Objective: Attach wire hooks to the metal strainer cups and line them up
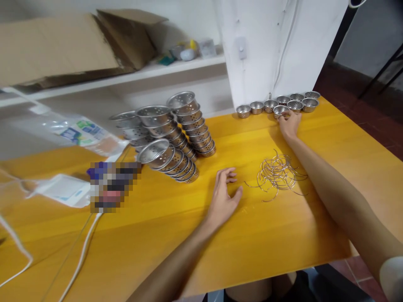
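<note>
My right hand [289,122] reaches to the far side of the yellow table [176,235], its fingers closed on a small metal cup [280,110] at the front of a group of several small cups [283,103] beside the white pillar. My left hand [224,193] rests on the table with its fingers apart and holds nothing. Between my arms lies a tangle of thin wire rings [278,175]. Left of my left hand lie stacks of perforated metal bowls [172,135], tipped on their sides.
A white pillar [277,46] stands at the back. Plastic bags [78,134], a white packet [63,189] and white cords [82,251] lie at the left. A cardboard box [72,42] sits on a white shelf [132,77]. The table's edge runs at the right and front.
</note>
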